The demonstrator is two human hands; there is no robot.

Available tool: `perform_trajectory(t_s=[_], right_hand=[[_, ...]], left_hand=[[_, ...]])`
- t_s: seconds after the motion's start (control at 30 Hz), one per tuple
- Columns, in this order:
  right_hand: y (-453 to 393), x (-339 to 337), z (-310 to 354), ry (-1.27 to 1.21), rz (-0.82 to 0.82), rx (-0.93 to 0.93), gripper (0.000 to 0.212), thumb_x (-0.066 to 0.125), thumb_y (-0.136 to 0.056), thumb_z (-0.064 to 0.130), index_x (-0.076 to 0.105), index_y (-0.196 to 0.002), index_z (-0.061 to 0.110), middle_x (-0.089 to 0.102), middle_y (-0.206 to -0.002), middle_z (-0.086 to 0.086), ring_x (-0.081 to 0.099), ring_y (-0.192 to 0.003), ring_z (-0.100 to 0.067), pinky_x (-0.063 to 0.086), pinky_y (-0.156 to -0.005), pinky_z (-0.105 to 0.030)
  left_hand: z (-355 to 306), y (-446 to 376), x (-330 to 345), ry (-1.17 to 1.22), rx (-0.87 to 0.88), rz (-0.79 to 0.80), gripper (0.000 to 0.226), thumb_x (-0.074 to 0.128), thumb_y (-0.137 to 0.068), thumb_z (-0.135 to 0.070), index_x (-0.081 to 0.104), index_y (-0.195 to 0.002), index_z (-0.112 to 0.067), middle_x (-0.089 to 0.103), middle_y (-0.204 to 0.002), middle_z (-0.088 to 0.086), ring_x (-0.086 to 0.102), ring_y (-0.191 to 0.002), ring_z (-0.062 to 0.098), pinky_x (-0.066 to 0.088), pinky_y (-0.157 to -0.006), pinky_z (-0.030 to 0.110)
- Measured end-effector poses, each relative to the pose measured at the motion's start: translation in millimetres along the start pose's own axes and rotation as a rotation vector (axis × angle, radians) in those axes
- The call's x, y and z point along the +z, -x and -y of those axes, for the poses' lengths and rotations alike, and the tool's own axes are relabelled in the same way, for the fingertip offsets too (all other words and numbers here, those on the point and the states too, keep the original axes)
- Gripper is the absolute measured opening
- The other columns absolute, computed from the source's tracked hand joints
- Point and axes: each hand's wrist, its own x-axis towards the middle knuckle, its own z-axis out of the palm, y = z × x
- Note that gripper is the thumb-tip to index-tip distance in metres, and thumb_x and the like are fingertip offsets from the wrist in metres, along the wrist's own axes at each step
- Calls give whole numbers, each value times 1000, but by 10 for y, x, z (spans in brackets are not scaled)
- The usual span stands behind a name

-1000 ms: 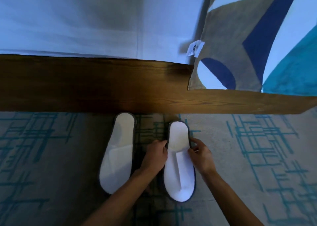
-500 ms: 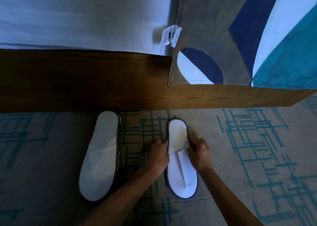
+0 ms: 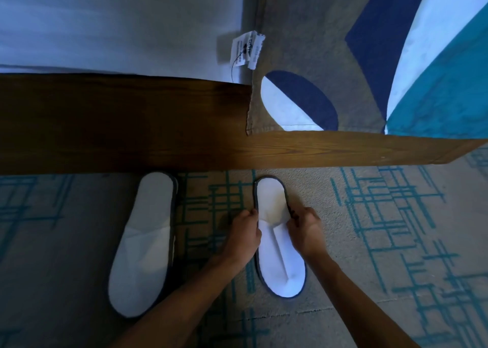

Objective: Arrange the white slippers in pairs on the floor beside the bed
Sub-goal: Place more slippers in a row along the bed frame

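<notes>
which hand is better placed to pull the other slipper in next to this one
Left, probably. The left hand sits on the held slipper's side facing the loose slipper; the right hand would cross over.

I see both hands on the right slipper, which lies flat on the patterned carpet with its open heel end toward the wooden bed frame. My left hand grips its left edge and my right hand pinches its right edge, fingers curled over the dark rim. The left slipper lies apart on the carpet, roughly parallel, slightly tilted, its far end touching the frame's shadow. Above the frame I see a white sheet and a grey, navy and teal bed runner with a tag hanging at its edge.
</notes>
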Motion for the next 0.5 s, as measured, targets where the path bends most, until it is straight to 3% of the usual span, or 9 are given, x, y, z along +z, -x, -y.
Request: perform_trajectory(t_s=[0.27, 0.5], right_hand=[[-116, -38, -1, 5, -11, -20, 41, 52, -82, 1, 56, -122, 10, 56, -98, -18, 55, -86, -34, 36, -71, -27], [-150, -95, 33, -35, -28, 30, 17, 54, -83, 2, 59, -98, -2, 51, -84, -13, 57, -78, -35, 41, -62, -34]], left_hand=[[6, -122, 21, -5, 29, 7, 48, 50, -96, -12, 38, -142, -6, 54, -129, 14, 57, -110, 19, 50, -93, 26], [-15, -168, 35, 21, 34, -6, 48, 50, -95, -11, 38, -142, -6, 52, -132, 14, 57, -111, 19, 49, -91, 23]])
